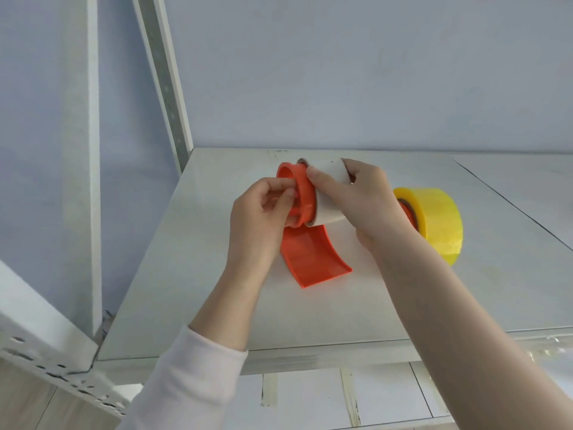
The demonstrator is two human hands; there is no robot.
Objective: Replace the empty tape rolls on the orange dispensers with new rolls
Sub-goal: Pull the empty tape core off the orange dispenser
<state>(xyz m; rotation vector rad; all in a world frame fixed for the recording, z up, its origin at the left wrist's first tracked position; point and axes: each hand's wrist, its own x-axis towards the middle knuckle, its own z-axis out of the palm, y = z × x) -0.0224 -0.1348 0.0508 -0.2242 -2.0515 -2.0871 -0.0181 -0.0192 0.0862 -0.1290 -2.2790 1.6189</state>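
An orange tape dispenser [313, 259] is held just above the white shelf [192, 274], its curved blade pointing toward me. My left hand [263, 218] grips the dispenser's round orange hub from the left. My right hand [359, 200] is wrapped around an empty pale cardboard tape core [328, 175] that sits on the hub, partly slid to the right. To the right lies a full yellow tape roll [437, 218] mounted on a second orange dispenser, mostly hidden behind my right wrist.
A perforated metal upright [164, 82] rises at the shelf's back left corner. A pale wall [341, 72] stands behind. The shelf's front edge [310, 355] runs below my forearms, and a second shelf panel [533, 187] adjoins on the right.
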